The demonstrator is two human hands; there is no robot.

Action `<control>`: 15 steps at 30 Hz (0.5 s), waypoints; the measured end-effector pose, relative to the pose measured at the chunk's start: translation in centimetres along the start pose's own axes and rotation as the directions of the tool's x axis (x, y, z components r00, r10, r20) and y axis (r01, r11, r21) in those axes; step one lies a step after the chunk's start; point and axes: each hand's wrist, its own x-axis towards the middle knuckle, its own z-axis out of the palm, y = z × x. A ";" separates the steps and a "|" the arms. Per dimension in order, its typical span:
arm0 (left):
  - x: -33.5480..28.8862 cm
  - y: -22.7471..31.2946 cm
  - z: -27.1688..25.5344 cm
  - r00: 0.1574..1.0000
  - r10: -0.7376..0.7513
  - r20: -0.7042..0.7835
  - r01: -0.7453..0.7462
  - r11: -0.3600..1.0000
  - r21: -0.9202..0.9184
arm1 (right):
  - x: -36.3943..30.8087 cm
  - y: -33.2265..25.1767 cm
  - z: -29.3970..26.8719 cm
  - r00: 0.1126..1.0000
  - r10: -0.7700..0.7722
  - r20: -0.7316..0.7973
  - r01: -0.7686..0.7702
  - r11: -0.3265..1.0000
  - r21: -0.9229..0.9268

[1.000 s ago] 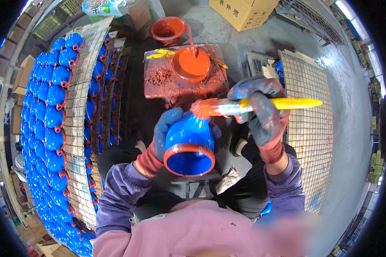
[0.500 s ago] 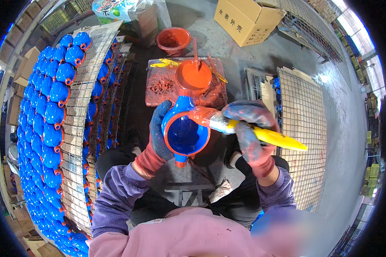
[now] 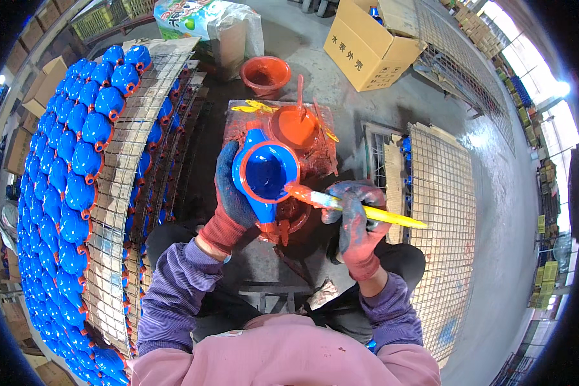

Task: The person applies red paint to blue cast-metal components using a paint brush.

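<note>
My left hand, in a dark-coated red work glove, is closed around the left side of a blue water meter housing. The housing's round mouth faces up, with a thin orange line at its inner edge. Its lower pipe end is coated orange-red. In my right hand, gloved alike, is a paintbrush with a yellow handle. The brush's orange-coated bristles touch the lower right of the housing's rim. Beyond the housing, a bowl of orange paint has a stick standing in it.
A paint-stained board bears the bowl and yellow brushes. Behind stand a red basin, a carton and a plastic bag. Many blue housings fill the left rack; a mesh rack stands right.
The housing has tilted and shifted slightly left, its lower pipe end swinging nearer the paint pot below. The brush has moved from the upper rim to the lower right rim. The view has shifted too.
</note>
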 end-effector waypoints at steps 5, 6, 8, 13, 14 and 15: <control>-0.1 1.4 1.2 0.988 0.116 0.098 -0.119 0.993 0.026 | -0.4 -0.4 3.2 0.996 0.011 -0.085 -0.006 0.998 0.064; -0.1 1.7 1.5 0.984 0.117 0.131 -0.118 0.993 -0.001 | -0.2 -0.4 3.5 0.993 -0.010 -0.116 0.017 0.998 0.059; 0.1 2.2 2.1 0.965 0.166 0.202 -0.202 0.963 0.178 | 0.5 0.5 2.5 0.972 -0.144 -0.188 0.091 0.960 -0.265; -0.4 3.9 1.7 0.920 0.069 0.387 -0.056 0.997 -0.044 | 0.0 -1.8 5.0 0.984 -0.056 -0.170 0.075 0.991 0.110; -0.6 3.9 2.0 0.929 0.084 0.360 -0.075 0.996 -0.038 | -0.4 -2.5 5.2 0.996 -0.002 -0.086 0.005 0.999 0.041; -0.9 3.9 2.4 0.925 0.088 0.370 -0.078 0.996 -0.042 | -0.5 -2.8 5.4 0.998 0.059 -0.008 -0.059 0.998 -0.034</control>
